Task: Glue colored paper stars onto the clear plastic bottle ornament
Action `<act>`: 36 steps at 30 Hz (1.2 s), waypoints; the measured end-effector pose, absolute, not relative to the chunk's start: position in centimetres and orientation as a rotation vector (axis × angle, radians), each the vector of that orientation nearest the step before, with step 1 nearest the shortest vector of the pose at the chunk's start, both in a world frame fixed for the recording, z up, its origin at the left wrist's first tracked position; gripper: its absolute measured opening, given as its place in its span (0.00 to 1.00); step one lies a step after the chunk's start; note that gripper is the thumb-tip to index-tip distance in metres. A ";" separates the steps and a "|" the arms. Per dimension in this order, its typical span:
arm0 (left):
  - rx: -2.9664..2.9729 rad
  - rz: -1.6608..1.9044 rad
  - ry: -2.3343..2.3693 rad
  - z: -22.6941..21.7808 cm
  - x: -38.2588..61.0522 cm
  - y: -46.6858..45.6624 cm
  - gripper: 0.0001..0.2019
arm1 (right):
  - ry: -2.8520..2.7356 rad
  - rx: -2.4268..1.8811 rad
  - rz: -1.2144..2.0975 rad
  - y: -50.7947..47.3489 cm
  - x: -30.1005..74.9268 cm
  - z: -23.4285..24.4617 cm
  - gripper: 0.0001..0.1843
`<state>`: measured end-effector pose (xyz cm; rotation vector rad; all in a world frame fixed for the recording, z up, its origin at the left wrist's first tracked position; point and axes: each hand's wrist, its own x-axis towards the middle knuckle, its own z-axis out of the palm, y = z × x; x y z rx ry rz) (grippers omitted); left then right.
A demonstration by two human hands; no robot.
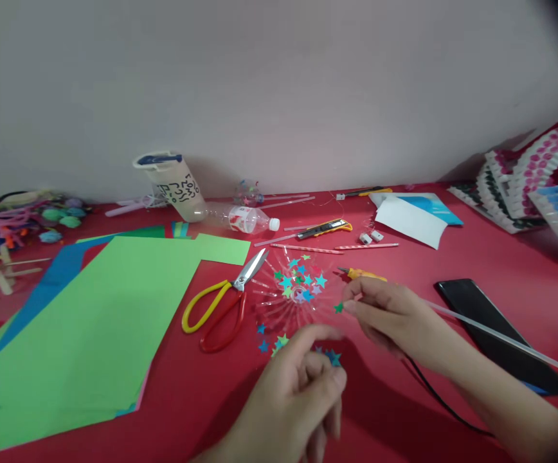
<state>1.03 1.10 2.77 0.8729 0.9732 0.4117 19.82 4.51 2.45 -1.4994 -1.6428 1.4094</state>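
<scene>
1. Red covering (173, 392) spreads over the whole table, and I see both hands low at its middle.
2. I watch the right hand (385, 315) pinch a small green star (339, 308) between the tips of thumb and forefinger. The star is held just off the right edge of the clear plastic piece (298, 289).
3. That piece lies flat, its cut strips fanning outward. Coloured stars cluster at its centre, with a few more on the near strips.
4. A thin clear rod (501, 335) runs from behind the right hand out to the right, crossing the black phone (467, 299).
5. The left hand (303, 379) hovers at the near edge of the plastic piece with its back to my camera. Its forefinger is stretched and the other fingers are curled, and I cannot tell whether they grip anything. A blue star (333, 357) lies just beside them.
6. Scissors (221, 305) with yellow and red handles lie left of the plastic piece, blades closed, next to the green paper (100, 321).
7. Farther back I see a utility knife (324, 228) and a bottle (240, 218) lying on its side.
</scene>
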 end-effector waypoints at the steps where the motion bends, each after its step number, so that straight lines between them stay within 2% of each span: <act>1: 0.882 0.410 0.969 2.8 1.1 0.8 0.25 | -1.556 -1.514 1.541 5.1 19.9 2.4 0.08; 4: 0.840 0.448 0.931 2.4 1.4 0.2 0.42 | -1.427 -1.493 1.771 6.5 20.0 1.9 0.09; 8: 0.761 0.499 0.840 1.5 1.6 0.2 0.49 | -1.424 -1.479 1.874 7.3 20.1 1.4 0.09; 14: 0.715 0.509 0.823 1.2 1.5 0.7 0.50 | -1.463 -1.550 1.878 7.8 19.8 1.2 0.12; 36: 0.693 0.526 0.860 -0.1 1.7 1.0 0.49 | -1.563 -1.537 1.928 8.4 20.0 1.3 0.10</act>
